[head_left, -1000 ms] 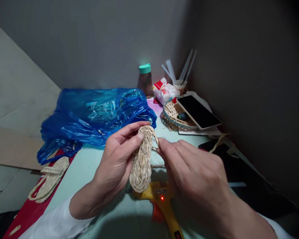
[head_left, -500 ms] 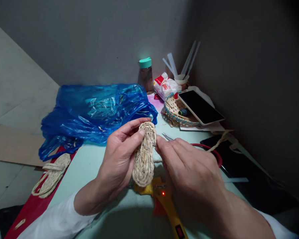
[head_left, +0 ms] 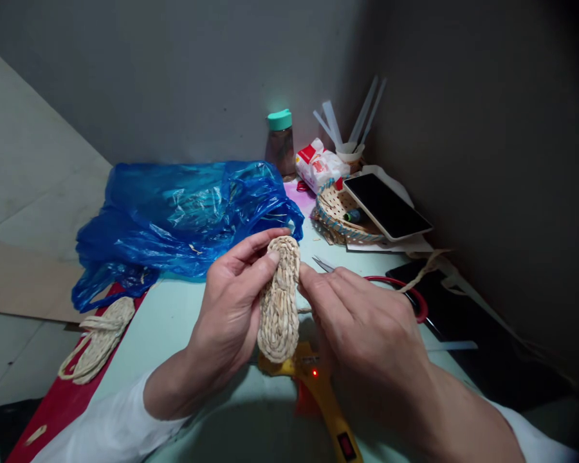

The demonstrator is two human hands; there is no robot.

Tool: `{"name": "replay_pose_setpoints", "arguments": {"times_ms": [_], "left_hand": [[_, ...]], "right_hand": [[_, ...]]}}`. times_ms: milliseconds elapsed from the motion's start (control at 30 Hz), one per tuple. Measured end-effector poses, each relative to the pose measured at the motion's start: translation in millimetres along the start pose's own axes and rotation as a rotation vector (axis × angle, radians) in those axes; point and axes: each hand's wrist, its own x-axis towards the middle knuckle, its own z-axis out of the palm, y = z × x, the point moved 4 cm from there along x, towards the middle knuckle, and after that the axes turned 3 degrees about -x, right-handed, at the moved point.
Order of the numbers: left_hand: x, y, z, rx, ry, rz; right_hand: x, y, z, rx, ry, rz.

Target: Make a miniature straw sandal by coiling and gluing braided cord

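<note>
My left hand (head_left: 231, 296) grips a small oval sole of coiled straw braid (head_left: 278, 302), its thumb on the front face and fingers behind. The sole stands upright, facing me. At its right edge my right hand (head_left: 361, 315) is closed, thumb and forefinger pinched on the straw braid along the rim; the fingertips are partly hidden. A short bit of straw cord (head_left: 305, 311) shows between sole and right hand. Below the sole lies a yellow glue gun (head_left: 325, 399) with a lit red light. Red-handled scissors (head_left: 324, 263) lie behind my right hand, partly covered.
A blue plastic bag (head_left: 183, 218) fills the back left. Another straw sole with loops (head_left: 103, 341) lies at the left edge. A basket (head_left: 335, 206) with a tablet (head_left: 388, 206) on it, a tissue pack (head_left: 321, 166), a bottle (head_left: 280, 151) and glue sticks (head_left: 332, 125) stand behind.
The view has shifted slightly. Both hands keep their hold at nearly the same spots, and the right fingertips have moved a little up along the sole's edge.
</note>
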Motion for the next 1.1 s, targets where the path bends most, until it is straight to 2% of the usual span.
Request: {"name": "replay_pose_setpoints", "arguments": {"times_ms": [567,767,1100], "left_hand": [[1.1,-9.6,-1.6,-0.04,0.045,-0.01],[1.6,-10.4,-3.1,-0.059,0.05,0.024],[-1.2,-10.3,-1.8,-0.091,0.025,0.044]], "right_hand": [[-4.4,4.0,9.2,0.129,-0.03,0.011],[-2.3,1.5,10.9,0.276,0.006,0.059],[-8.2,1.2,18.7,0.606,-0.078,0.188]]}}
